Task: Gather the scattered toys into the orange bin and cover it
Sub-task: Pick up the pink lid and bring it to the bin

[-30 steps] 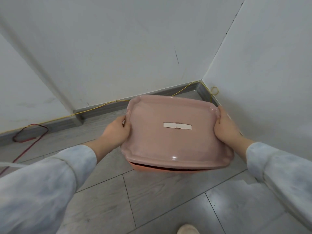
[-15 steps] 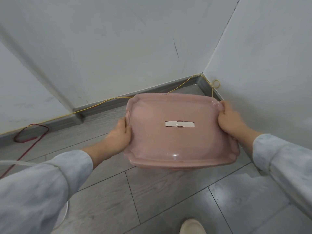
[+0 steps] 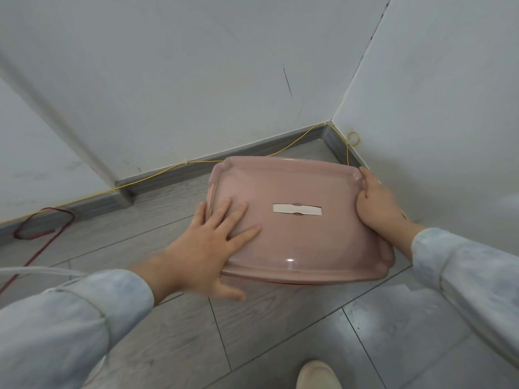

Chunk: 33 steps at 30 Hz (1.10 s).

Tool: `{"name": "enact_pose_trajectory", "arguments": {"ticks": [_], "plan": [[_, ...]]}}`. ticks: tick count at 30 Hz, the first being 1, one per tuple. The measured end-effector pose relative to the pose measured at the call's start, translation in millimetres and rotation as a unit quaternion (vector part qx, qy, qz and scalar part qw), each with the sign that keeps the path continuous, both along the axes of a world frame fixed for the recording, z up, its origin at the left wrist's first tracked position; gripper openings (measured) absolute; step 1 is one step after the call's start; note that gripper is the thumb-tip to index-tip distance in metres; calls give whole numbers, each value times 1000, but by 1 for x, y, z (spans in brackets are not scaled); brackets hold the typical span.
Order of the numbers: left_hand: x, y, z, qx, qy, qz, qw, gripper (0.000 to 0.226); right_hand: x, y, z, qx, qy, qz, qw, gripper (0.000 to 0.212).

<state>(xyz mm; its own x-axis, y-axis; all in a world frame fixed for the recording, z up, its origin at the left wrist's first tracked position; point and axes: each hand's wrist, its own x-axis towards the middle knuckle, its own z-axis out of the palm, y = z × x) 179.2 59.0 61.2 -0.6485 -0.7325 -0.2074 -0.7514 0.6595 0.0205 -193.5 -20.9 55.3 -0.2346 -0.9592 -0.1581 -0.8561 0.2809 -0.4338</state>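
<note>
Centrally, right of middle, glossy pink rectangular plastic lid (image 3: pixel 303 242) sits on orange bin (image 3: pixel 292 283), only a sliver visible; left hand (image 3: pixel 207 248) presses flat, fingers spread; right hand (image 3: pixel 376 206) grips its right rim.

Nothing here can be read: no words, numbers or brand marks. The only label-like thing is a white flat strip (image 3: pixel 297 212) at the middle of the glossy pink rectangular plastic lid (image 3: pixel 309 242), and its face shows no legible writing.
</note>
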Motion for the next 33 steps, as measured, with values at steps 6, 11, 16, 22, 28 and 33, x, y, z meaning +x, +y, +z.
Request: {"name": "enact_pose_trajectory", "arguments": {"ticks": [6,11,16,22,28,33], "plan": [[-1,4,-10,-31,21,7,999,94,1,1,5,17,-18,-1,1000,46],[-4,8,-15,-54,37,17,998,92,4,4,9,19,-33,4,999,38],[-3,8,-23,-74,42,8,996,93,9,8,-4,36,4,-17,999,68],[-4,2,-25,-70,53,7,996,98,4,4,-8,10,5,-13,1000,69],[-1,-6,-18,-67,53,4,996,107,1,4,-7,10,-4,-18,1000,76],[-7,-27,-17,-148,17,31,988,86,-14,13,-10,-1,-27,-75,997,73]]}}
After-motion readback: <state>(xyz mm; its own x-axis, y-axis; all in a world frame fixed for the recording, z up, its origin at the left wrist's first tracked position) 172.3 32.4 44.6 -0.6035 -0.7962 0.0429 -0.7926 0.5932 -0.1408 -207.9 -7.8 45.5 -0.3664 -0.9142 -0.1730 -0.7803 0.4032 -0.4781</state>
